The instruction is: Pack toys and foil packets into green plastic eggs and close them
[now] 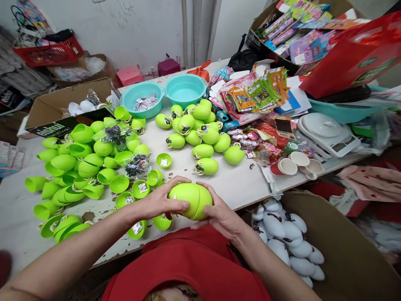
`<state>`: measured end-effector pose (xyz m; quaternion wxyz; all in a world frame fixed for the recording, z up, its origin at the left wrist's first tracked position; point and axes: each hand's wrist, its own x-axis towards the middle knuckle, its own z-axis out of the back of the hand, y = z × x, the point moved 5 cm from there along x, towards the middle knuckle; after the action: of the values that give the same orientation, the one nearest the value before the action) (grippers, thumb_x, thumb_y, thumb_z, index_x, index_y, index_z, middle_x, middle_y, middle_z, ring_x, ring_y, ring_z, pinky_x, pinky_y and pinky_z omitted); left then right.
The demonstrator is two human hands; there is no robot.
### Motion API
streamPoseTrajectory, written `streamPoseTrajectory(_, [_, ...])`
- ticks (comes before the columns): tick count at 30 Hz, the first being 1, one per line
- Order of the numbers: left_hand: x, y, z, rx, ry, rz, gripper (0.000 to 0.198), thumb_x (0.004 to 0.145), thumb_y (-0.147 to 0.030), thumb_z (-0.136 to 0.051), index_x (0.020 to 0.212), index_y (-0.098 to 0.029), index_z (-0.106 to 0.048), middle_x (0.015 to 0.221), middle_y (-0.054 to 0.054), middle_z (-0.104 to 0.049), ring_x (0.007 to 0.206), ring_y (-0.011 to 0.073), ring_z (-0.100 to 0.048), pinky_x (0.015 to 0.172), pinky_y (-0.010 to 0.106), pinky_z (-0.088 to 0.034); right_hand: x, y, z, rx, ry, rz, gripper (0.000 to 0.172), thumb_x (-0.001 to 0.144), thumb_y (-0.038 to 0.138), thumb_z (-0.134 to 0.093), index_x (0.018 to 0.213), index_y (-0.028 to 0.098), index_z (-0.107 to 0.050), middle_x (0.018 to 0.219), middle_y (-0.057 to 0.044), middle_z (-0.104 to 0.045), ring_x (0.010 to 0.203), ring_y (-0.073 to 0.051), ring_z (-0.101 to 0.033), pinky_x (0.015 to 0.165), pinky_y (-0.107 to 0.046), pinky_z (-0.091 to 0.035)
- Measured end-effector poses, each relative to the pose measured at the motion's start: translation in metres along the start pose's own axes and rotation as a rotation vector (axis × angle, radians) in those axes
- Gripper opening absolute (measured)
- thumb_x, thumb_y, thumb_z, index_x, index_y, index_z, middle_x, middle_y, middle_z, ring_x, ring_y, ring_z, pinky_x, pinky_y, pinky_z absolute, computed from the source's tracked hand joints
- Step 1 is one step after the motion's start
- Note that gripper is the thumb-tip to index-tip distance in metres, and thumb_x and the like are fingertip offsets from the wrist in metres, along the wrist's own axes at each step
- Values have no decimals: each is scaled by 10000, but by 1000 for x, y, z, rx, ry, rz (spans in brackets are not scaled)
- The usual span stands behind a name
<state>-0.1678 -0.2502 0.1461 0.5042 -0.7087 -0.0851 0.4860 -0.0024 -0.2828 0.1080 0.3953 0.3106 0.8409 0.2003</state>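
A green plastic egg is held between both hands above the table's front edge, a seam running around it between its two halves. My left hand is wrapped around the larger half. My right hand grips the other end, its thumb near the seam. Just left of the hands lie green half shells, some with a small silvery packet inside. A heap of loose green shells spreads farther left, with clear bags of dark small items on it. Beyond the hands sits a pile of closed green eggs.
Two turquoise basins stand at the back, one holding silvery packets. Snack packets, paper cups and a white scale crowd the right. A carton of white eggs is below right; another carton stands back left.
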Motion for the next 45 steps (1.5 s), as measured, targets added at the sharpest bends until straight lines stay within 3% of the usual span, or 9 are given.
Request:
streamPoseTrajectory(3, [0,-1,-4,-122,13,15,643,784,-451,-703,1342,-303,-420,848,-4,-585,667,132,-595,595,231,-502,-2,4,3,-102,28,41,855,584,318,-893,1265,315,-377,1163,-53,-587,886,-236,-673,450,-225,-570])
streamPoseTrajectory(10, [5,3,-11,-191,-93,35,553,771,-458,-685,1242,-266,-469,843,1,-595,629,120,-574,534,205,-468,4,-7,8,-205,-58,81,651,744,493,-753,1233,268,-388,981,-47,-644,606,-188,-686,323,-164,-446])
streamPoseTrajectory(13, [11,6,-9,-235,-129,22,564,761,-461,-684,1247,-263,-476,783,-9,-582,568,113,-556,485,195,-449,3,-5,9,-144,-76,72,824,704,524,-777,1333,334,-281,1046,-48,-631,613,-194,-701,409,-234,-532])
streamPoseTrajectory(17, [17,0,-9,-326,-110,35,514,756,-450,-682,1206,-246,-538,831,21,-614,631,134,-590,482,187,-450,-4,2,11,-165,-7,91,1199,457,279,-954,1376,420,-197,1270,-72,-527,752,-220,-703,569,-353,-605])
streamPoseTrajectory(25, [21,4,-26,-544,-160,218,364,756,-499,-643,948,-197,-573,757,5,-579,561,138,-576,449,256,-509,-7,18,26,-582,-165,416,764,546,468,-880,1172,252,-500,1142,-55,-593,1015,-276,-588,837,-387,-523])
streamPoseTrajectory(29, [26,-1,-25,-540,-224,176,346,736,-473,-670,921,-194,-584,727,-4,-572,541,128,-574,415,229,-498,-9,19,28,-561,-198,435,836,591,483,-851,1288,281,-435,1175,-58,-576,1017,-270,-587,829,-371,-520])
streamPoseTrajectory(36, [30,-11,-30,-532,-150,213,375,752,-454,-656,1037,-227,-567,819,2,-580,602,159,-617,419,264,-534,-14,18,21,-316,4,314,950,514,328,-923,1298,321,-386,1252,-50,-550,1043,-252,-616,838,-357,-537])
streamPoseTrajectory(42, [25,-17,-32,-403,60,124,648,733,-627,-683,1216,-236,-501,898,37,-618,631,168,-647,428,233,-512,-14,20,31,-305,-48,387,868,505,368,-908,1222,258,-433,1209,-68,-575,1006,-257,-620,810,-351,-527])
streamPoseTrajectory(45, [23,-21,-30,-300,101,55,764,668,-514,-801,1297,-276,-437,879,13,-636,596,133,-634,460,197,-496,-13,15,33,-289,-48,377,793,538,393,-889,1185,241,-456,1169,-72,-607,998,-268,-626,793,-357,-531])
